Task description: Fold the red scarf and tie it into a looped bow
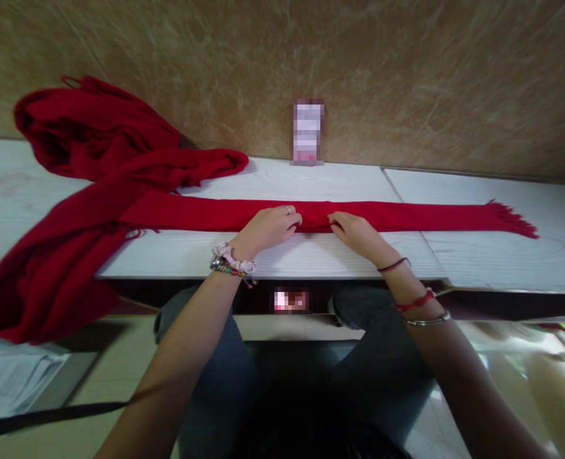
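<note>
A long red scarf (435, 217) lies folded into a narrow strip along the white table (311, 255), its fringed end at the right. My left hand (273, 226) rests on the strip near its middle, fingers curled and pinching the cloth. My right hand (354, 233) is just to the right of it, fingers also bent onto the same strip. The two hands are a short gap apart. At the left the scarf bunches into a heap (95, 134) and a part hangs over the table's front edge (43, 287).
A small blurred upright item (308, 132) stands at the back of the table against the brown wall. A second table panel (502, 223) adjoins at the right. My knees (382, 344) are under the table edge. Pale papers (9, 376) lie at lower left.
</note>
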The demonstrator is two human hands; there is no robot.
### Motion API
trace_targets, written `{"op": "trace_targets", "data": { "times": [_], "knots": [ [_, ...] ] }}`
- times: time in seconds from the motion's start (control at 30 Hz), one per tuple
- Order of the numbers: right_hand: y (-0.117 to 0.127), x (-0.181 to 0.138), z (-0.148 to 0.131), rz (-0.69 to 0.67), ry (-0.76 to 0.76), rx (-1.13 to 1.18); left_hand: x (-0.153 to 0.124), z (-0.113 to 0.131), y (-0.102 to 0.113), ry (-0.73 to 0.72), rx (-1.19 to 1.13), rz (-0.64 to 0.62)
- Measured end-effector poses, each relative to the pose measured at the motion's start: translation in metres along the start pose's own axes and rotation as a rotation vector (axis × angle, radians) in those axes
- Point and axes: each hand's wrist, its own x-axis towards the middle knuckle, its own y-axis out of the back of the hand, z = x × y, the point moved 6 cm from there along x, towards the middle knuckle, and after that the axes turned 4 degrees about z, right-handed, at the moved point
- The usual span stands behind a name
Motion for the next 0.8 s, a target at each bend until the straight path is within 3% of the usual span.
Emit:
{"op": "trace_targets", "data": {
  "times": [0.33,0.6,0.8],
  "knots": [
    [0.002,-0.001,-0.012,-0.043,0.079,-0.02,0.0,0.0,-0.005,-0.012,-0.126,-0.044],
    [-0.003,0.01,-0.033,0.067,0.131,-0.111,-0.003,-0.016,0.0,0.037,-0.148,-0.003],
    [-0.018,0.029,-0.057,-0.06,0.139,-0.181,-0.008,-0.028,-0.003,0.056,-0.1,-0.021]
  ]
}}
